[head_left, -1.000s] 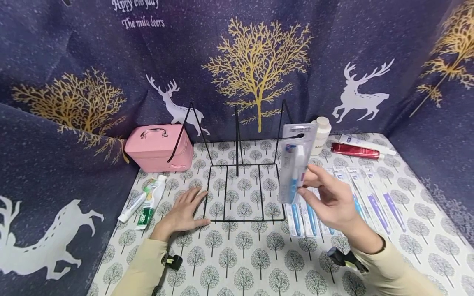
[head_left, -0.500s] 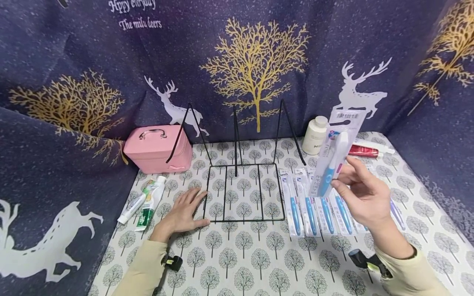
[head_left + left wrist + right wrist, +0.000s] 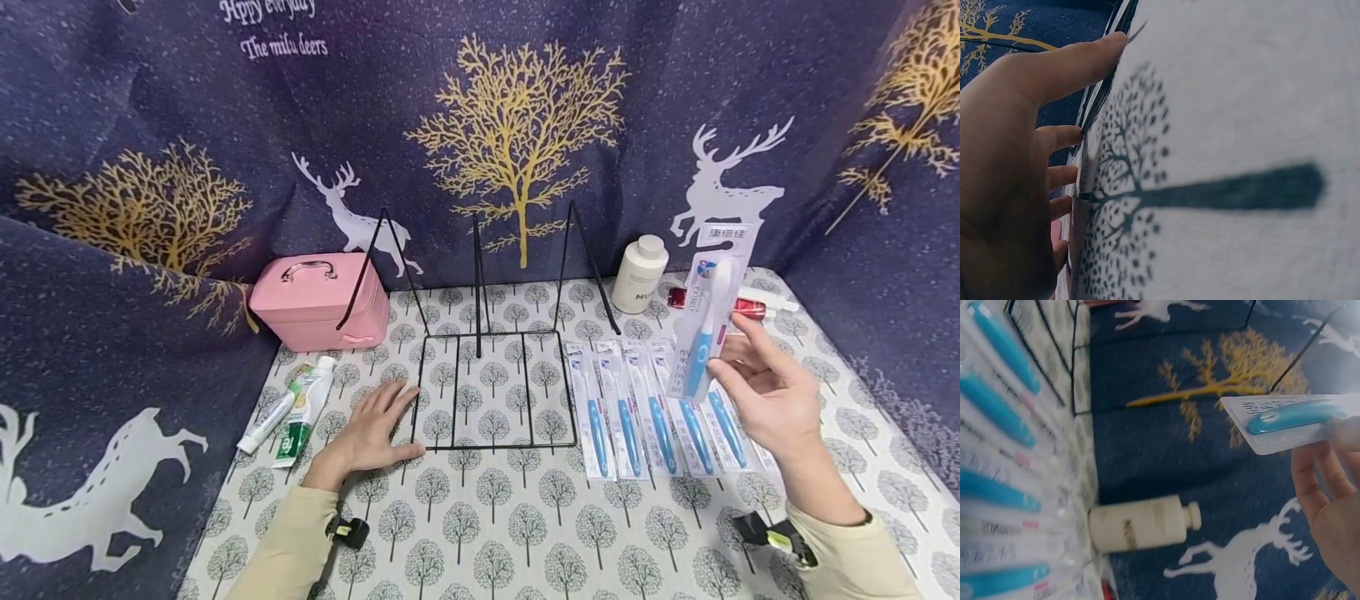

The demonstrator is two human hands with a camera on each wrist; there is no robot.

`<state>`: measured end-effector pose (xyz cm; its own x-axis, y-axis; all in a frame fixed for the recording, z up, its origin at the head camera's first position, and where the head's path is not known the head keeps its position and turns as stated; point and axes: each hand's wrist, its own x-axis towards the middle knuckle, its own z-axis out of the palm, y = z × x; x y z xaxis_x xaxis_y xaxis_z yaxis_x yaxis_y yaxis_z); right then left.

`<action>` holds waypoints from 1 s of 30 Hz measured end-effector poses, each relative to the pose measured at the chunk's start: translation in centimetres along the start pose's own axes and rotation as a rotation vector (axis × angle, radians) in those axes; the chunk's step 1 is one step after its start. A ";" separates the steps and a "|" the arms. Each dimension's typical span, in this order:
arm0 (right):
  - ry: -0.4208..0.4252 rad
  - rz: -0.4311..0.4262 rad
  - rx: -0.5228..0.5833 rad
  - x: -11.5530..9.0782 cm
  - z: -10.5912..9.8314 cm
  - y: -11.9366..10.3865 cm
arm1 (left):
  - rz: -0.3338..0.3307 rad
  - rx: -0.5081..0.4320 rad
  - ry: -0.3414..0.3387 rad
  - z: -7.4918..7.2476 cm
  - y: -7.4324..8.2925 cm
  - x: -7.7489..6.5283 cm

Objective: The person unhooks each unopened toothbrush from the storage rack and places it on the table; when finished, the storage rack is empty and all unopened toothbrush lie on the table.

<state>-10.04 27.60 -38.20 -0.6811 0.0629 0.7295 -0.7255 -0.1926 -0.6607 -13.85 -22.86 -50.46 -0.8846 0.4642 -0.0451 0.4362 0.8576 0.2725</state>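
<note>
Pinched between the thumb and fingers of my right hand (image 3: 772, 392) is a packaged toothbrush (image 3: 705, 342) with a blue and white handle, held upright above the table. In the right wrist view the lower end of that toothbrush pack (image 3: 1291, 422) shows beside the fingertips. Below it lies a row of several blue packaged toothbrushes (image 3: 628, 433); the right end of the row is hidden behind my hand. My left hand (image 3: 371, 429) rests on the cloth, fingers spread, at the left edge of a black wire rack (image 3: 495, 447). The rack's three hooked arms rise at its back.
A pink case (image 3: 318, 304) stands at the back left, with two toothpaste tubes (image 3: 300, 417) in front of it. A white bottle (image 3: 640, 275) stands behind the row. Red toothpaste packaging (image 3: 750, 308) and a white tube (image 3: 780, 302) lie at the back right, partly covered.
My right hand has carried the packaged toothbrush to the right, away from the rack's right hook and over the right part of the row. The left hand has stayed in place.
</note>
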 end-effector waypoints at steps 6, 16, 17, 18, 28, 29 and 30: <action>0.051 0.094 -0.126 -0.2 -2.0 0.2 | 0.002 0.000 0.000 -0.1 0.0 0.1; 0.153 0.286 -0.493 -0.8 -5.0 1.0 | 0.011 -0.008 0.007 0.0 0.0 0.0; 0.160 0.310 -0.537 -0.8 -5.3 1.1 | 0.011 -0.009 0.007 0.0 0.0 0.0; 0.164 0.338 -0.585 -0.9 -5.5 1.1 | 0.012 -0.010 0.009 0.1 0.0 0.0; 0.162 0.489 -0.805 -1.3 -7.6 1.6 | 0.013 -0.009 0.019 0.1 0.0 0.0; 0.168 0.505 -0.807 -1.4 -7.9 1.7 | 0.014 -0.010 0.020 0.0 0.0 0.0; 0.174 0.522 -0.807 -1.5 -8.2 1.8 | 0.015 -0.010 0.021 0.0 0.0 0.0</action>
<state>-11.11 35.16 -41.96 -0.8940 0.3161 0.3177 -0.1346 0.4868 -0.8631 -13.81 -22.84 -50.47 -0.8814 0.4718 -0.0213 0.4474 0.8486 0.2824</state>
